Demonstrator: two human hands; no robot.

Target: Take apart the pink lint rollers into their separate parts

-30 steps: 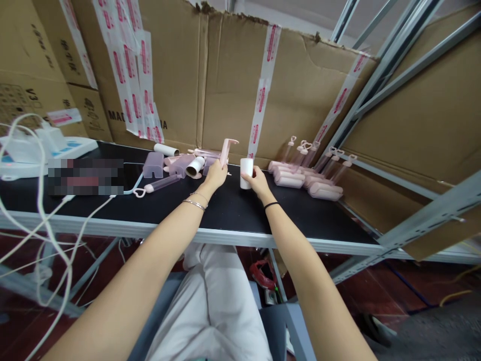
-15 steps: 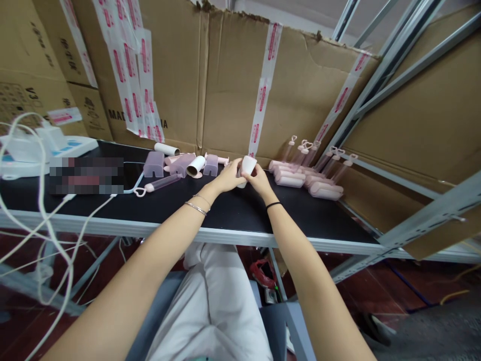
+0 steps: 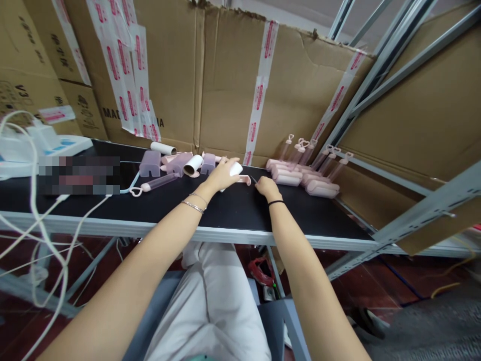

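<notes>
My left hand (image 3: 222, 176) is wrapped round a white roll (image 3: 236, 169) just above the black tabletop. A pink piece with an upturned end (image 3: 245, 179) sticks out to the right under that roll; I cannot tell whether the hand grips it too. My right hand (image 3: 268, 188) is closed low over the tabletop, apart from the roll. A thin dark tip (image 3: 254, 180) shows at its fingers, too small to name. Left of my left hand lie a hollow white tube (image 3: 193, 165), lilac translucent covers (image 3: 150, 163) and a clear tube with a heart-shaped loop (image 3: 156, 183).
Several pink rollers with upright heart-looped handles (image 3: 322, 186) stand at the right. At the left are a power strip (image 3: 71, 145), white cables (image 3: 37, 200) and a blurred-out device (image 3: 78, 175). Cardboard (image 3: 225, 75) walls the back; a metal rail (image 3: 240, 234) edges the front.
My hands have come apart: the right has let go of the white roll and moved right and down to the tabletop. The left has moved slightly left with the roll.
</notes>
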